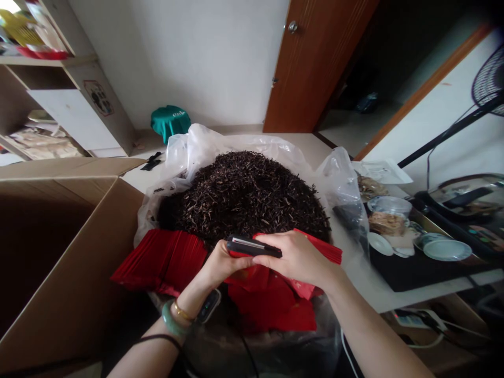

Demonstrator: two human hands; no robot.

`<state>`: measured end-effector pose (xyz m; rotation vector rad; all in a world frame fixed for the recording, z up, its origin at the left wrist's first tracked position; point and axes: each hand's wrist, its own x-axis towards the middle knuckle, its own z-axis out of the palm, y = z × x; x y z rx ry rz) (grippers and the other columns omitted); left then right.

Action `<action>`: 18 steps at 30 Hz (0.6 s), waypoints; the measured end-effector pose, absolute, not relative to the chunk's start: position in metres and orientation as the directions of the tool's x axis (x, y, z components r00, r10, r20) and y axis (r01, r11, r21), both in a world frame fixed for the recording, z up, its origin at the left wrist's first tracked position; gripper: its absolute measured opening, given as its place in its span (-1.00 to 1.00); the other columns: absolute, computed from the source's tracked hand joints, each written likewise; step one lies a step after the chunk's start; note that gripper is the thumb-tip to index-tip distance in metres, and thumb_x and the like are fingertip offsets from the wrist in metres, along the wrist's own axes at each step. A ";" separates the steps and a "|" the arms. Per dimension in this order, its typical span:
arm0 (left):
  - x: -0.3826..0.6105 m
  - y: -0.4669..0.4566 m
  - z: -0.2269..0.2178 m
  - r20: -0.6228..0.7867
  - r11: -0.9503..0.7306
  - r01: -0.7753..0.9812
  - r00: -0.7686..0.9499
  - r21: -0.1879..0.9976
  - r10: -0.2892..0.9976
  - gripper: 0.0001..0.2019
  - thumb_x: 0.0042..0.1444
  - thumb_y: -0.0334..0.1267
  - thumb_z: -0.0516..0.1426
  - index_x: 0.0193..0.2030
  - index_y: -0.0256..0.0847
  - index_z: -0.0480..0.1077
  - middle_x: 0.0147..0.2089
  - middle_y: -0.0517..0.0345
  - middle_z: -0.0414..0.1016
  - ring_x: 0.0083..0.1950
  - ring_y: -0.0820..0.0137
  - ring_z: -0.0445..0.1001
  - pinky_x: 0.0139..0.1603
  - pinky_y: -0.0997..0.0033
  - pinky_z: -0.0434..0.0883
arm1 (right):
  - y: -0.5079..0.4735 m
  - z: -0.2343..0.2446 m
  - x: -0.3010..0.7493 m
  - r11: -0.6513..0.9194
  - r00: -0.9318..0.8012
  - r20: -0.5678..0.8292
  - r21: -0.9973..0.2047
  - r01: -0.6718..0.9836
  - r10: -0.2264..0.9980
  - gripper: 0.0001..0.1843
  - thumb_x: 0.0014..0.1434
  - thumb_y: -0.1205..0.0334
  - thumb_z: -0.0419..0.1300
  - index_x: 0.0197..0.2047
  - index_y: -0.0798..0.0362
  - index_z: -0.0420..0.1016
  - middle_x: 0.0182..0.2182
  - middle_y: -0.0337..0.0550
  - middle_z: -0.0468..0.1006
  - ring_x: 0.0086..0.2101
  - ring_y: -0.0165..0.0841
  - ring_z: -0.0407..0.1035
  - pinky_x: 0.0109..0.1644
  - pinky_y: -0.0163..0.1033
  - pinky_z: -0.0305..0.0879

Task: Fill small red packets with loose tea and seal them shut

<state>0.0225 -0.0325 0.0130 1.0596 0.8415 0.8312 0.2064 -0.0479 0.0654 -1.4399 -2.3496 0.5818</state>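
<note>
My right hand point(293, 254) is closed around a black stapler point(254, 247) with a pale metal strip along its top. My left hand point(220, 262) is closed at the stapler's front end, pinching a red paper packet point(237, 254) just beneath it; the fingers hide most of that packet. Under and beside both hands lie loose red packets point(271, 310). To the left leans a thick row of similar packets point(157, 262). Behind them rises a large heap of dark, dried tea-like leaves point(248, 194) in a clear plastic bag point(210, 140).
An open cardboard box point(74, 262) stands close on the left. At right, a table holds a black mat point(409, 275), a lidded tub point(388, 215) and small dishes point(447, 249). Farther back are a green-covered stool point(170, 122), a brown door point(311, 68) and a fan point(490, 79).
</note>
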 end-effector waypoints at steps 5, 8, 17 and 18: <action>0.023 -0.033 0.013 -0.184 0.280 -0.170 0.432 0.945 0.883 -0.72 -0.37 -0.21 0.45 -0.45 -0.27 0.60 -0.47 0.14 0.62 -0.38 0.34 0.54 -0.21 0.41 0.47 | -0.047 0.060 0.205 0.409 -0.431 0.075 -0.494 0.767 0.899 -0.75 0.18 0.08 0.22 -0.14 -0.01 0.60 -0.21 -0.09 0.66 -0.23 -0.19 0.55 -0.16 -0.19 0.39; 0.022 -0.032 0.013 -0.197 0.299 -0.179 0.436 0.937 0.878 -0.72 -0.36 -0.21 0.45 -0.46 -0.27 0.60 -0.48 0.14 0.62 -0.39 0.35 0.54 -0.21 0.42 0.47 | -0.045 0.059 0.204 0.417 -0.442 0.077 -0.503 0.757 0.894 -0.76 0.21 0.09 0.19 -0.15 0.00 0.60 -0.22 -0.10 0.66 -0.24 -0.21 0.54 -0.18 -0.22 0.38; 0.022 -0.031 0.011 -0.215 0.322 -0.187 0.436 0.928 0.874 -0.72 -0.38 -0.21 0.45 -0.46 -0.26 0.59 -0.45 0.14 0.63 -0.40 0.36 0.55 -0.22 0.40 0.47 | -0.044 0.058 0.203 0.426 -0.451 0.082 -0.512 0.746 0.889 -0.76 0.23 0.10 0.16 -0.13 -0.01 0.58 -0.23 -0.12 0.65 -0.25 -0.25 0.53 -0.19 -0.25 0.35; 0.022 -0.031 0.011 -0.220 0.326 -0.185 0.436 0.927 0.873 -0.71 -0.39 -0.20 0.45 -0.47 -0.26 0.59 -0.45 0.14 0.63 -0.40 0.36 0.54 -0.22 0.40 0.47 | -0.045 0.058 0.202 0.418 -0.448 0.074 -0.520 0.745 0.891 -0.76 0.23 0.10 0.15 -0.13 -0.01 0.58 -0.23 -0.12 0.65 -0.25 -0.25 0.53 -0.18 -0.25 0.36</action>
